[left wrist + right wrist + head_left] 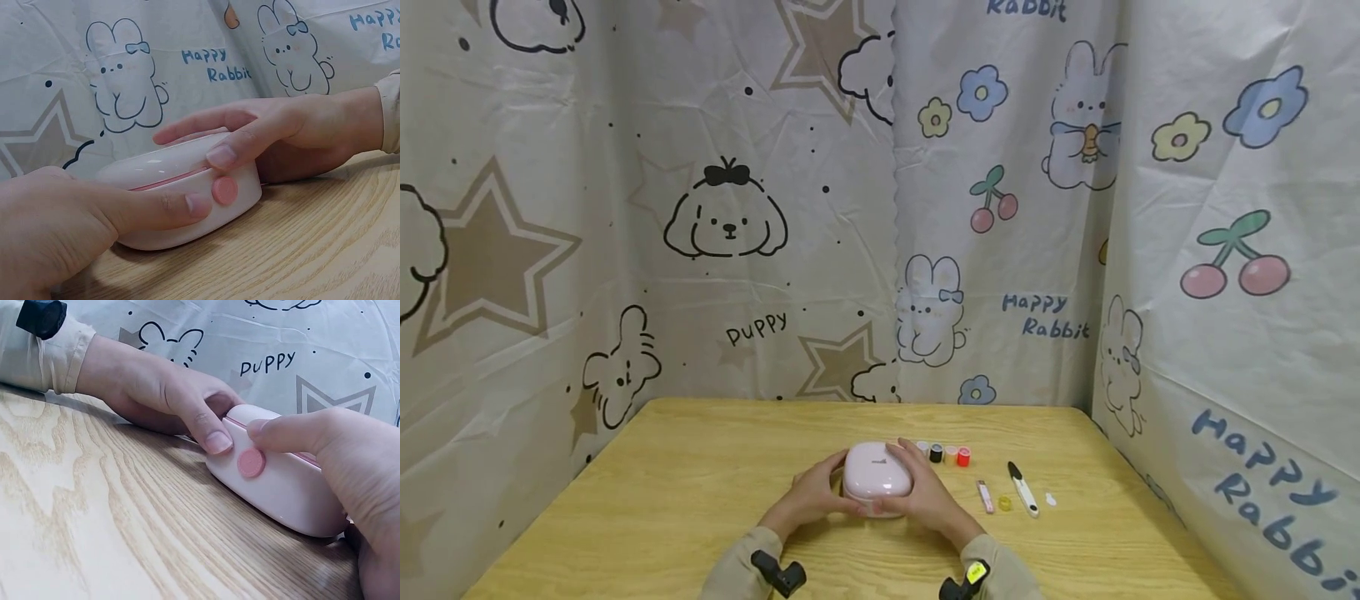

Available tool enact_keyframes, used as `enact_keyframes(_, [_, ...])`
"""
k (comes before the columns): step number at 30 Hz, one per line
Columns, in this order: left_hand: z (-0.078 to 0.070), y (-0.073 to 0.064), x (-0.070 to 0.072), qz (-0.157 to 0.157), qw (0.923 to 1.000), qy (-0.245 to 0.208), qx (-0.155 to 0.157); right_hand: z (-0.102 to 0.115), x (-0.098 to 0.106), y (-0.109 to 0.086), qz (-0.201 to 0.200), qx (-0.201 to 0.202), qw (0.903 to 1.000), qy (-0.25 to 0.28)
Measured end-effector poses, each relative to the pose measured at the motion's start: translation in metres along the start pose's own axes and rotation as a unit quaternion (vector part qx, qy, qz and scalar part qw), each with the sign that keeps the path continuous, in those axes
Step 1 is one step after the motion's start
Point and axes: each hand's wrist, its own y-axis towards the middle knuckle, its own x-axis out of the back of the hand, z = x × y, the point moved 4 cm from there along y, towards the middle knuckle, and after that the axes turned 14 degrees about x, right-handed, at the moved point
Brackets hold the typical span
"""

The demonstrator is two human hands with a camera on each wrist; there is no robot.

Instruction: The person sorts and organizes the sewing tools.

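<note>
A pale pink rounded case [876, 473] with a glossy lid stands on the table between both hands. The lid looks closed, with a darker pink line along the seam and a round pink button [225, 190] on the front. My left hand [808, 498] grips the case's left side; its thumb lies on the front wall beside the button, below the seam. From the right, my right hand [931, 500] holds the case, its thumb [269, 434] at the seam just above the button. The fingers on the far side are partly hidden.
Right of the case stand several small spools, among them a black one [936, 453] and a red one [963, 457]. Nearer lie a small pink-and-white item [985, 497], a yellow ring-like piece [1005, 503], a white-handled, black-tipped tool [1023, 490] and a small white piece [1050, 499]. Printed curtains surround the wooden table [700, 467].
</note>
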Motion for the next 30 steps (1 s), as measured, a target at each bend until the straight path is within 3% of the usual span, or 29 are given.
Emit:
enact_keyframes(9, [-0.0016,-0.0027,0.0001,0.005,1.0,-0.004,0.001,0.0009,0.001,0.0017,0.008,-0.015,0.9995,0.026])
enact_keyframes(17, [-0.0037,-0.0046,0.0002,0.002,0.9999,0.016,0.005,-0.0036,0.0045,0.0041,0.012,-0.011,0.9999,0.001])
enact_keyframes(30, [-0.0032,-0.005,-0.0004,-0.001,0.9998,0.019,-0.001,-0.005,0.0057,0.008,0.03,-0.023,0.9991,0.018])
